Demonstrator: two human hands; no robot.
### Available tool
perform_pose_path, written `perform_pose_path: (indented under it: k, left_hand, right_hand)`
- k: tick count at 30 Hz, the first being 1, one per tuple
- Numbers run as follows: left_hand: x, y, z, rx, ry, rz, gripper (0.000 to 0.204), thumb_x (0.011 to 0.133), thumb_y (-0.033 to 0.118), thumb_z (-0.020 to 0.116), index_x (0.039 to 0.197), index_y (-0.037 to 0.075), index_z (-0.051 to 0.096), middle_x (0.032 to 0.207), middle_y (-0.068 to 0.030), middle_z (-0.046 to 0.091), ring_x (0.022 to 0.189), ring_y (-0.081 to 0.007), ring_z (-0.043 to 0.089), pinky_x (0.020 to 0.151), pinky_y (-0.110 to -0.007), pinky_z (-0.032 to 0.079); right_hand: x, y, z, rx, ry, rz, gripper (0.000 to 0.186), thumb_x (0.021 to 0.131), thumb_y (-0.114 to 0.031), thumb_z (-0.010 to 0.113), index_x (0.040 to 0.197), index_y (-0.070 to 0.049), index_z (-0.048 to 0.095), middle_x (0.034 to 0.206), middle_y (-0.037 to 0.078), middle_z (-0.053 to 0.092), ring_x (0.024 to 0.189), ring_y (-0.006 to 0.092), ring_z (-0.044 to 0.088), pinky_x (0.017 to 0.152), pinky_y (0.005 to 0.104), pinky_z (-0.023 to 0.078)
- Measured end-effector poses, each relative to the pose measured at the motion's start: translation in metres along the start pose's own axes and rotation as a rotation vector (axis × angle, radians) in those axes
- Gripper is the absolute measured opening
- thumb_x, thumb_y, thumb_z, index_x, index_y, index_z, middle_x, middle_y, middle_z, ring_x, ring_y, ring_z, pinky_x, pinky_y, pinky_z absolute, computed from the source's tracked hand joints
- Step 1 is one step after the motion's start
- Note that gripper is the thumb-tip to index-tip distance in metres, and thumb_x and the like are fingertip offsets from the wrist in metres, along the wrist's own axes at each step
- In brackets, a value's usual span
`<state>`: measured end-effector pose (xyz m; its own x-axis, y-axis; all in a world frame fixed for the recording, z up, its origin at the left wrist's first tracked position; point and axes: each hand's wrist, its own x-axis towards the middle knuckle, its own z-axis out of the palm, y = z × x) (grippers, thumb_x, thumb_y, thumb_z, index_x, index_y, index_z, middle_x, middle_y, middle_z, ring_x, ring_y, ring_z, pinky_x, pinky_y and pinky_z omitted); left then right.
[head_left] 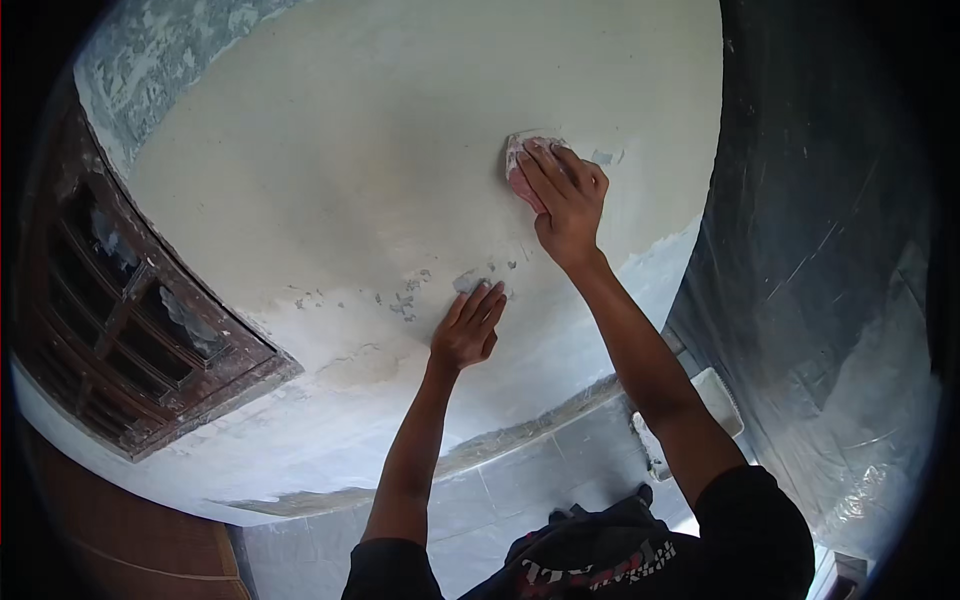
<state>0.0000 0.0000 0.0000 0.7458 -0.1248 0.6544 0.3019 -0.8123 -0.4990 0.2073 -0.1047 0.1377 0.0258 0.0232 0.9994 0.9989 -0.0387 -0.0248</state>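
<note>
My right hand [567, 195] presses a small reddish sanding pad [520, 168], dusted white, flat against the pale plastered wall [330, 170]. Only the pad's left and upper edge shows past my fingers. My left hand [468, 328] rests lower on the same wall, fingers together and pointing up, holding nothing. Small chipped patches [405, 298] of grey show in the plaster just left of my left hand.
A dark wooden window frame [130, 320] with bars stands at the left of the wall. A dark sheet [820, 260] hangs at the right. A white tray [712, 395] lies on the grey tiled floor [520, 490] below.
</note>
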Motion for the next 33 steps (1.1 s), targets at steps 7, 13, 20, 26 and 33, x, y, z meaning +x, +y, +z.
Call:
perform_pose_path:
  k: [7, 13, 20, 26, 33]
  left_hand:
    - [-0.003, -0.01, -0.003, -0.025, 0.025, -0.005, 0.044, 0.087, 0.019, 0.05, 0.127, 0.013, 0.066, 0.146, 0.0005, 0.055, 0.138, -0.0162, 0.046, 0.122, -0.038, 0.021]
    - [0.002, -0.006, -0.003, -0.008, 0.05, 0.002, 0.044, 0.086, 0.02, 0.05, 0.127, 0.013, 0.066, 0.146, 0.0005, 0.055, 0.139, -0.0162, 0.046, 0.122, -0.038, 0.02]
    - [-0.003, 0.001, -0.001, -0.057, 0.044, -0.031, 0.044, 0.085, 0.019, 0.05, 0.126, 0.012, 0.067, 0.145, 0.0001, 0.056, 0.139, -0.0167, 0.046, 0.123, -0.038, 0.018]
    - [0.001, 0.0, -0.003, -0.056, 0.062, -0.023, 0.045, 0.084, 0.019, 0.049, 0.124, 0.012, 0.067, 0.145, -0.0002, 0.057, 0.139, -0.0171, 0.046, 0.123, -0.038, 0.018]
    - [0.0, 0.002, 0.0, -0.076, 0.05, -0.031, 0.045, 0.083, 0.019, 0.051, 0.124, 0.011, 0.067, 0.144, -0.0003, 0.057, 0.138, -0.017, 0.046, 0.122, -0.038, 0.019]
  right_hand:
    - [-0.051, -0.008, -0.006, 0.023, -0.107, -0.006, 0.063, 0.066, 0.007, 0.064, 0.124, -0.016, 0.068, 0.129, 0.0, 0.067, 0.121, 0.0233, 0.056, 0.101, 0.0415, 0.032]
    - [0.007, 0.01, -0.007, -0.042, 0.019, -0.022, 0.062, 0.067, 0.008, 0.063, 0.124, -0.014, 0.068, 0.129, 0.001, 0.066, 0.123, 0.0245, 0.055, 0.102, 0.0417, 0.032]
    - [-0.09, 0.003, -0.016, 0.057, -0.212, 0.013, 0.064, 0.065, 0.008, 0.063, 0.123, -0.016, 0.069, 0.13, 0.001, 0.066, 0.125, 0.0237, 0.055, 0.103, 0.0433, 0.03]
    - [0.011, -0.011, -0.008, 0.001, -0.028, -0.021, 0.063, 0.066, 0.009, 0.061, 0.124, -0.014, 0.069, 0.133, 0.002, 0.065, 0.125, 0.0241, 0.055, 0.101, 0.0412, 0.03]
    - [-0.098, -0.011, -0.018, 0.025, -0.216, 0.017, 0.056, 0.072, 0.005, 0.064, 0.123, -0.016, 0.069, 0.13, 0.0, 0.066, 0.124, 0.0226, 0.056, 0.103, 0.0423, 0.03]
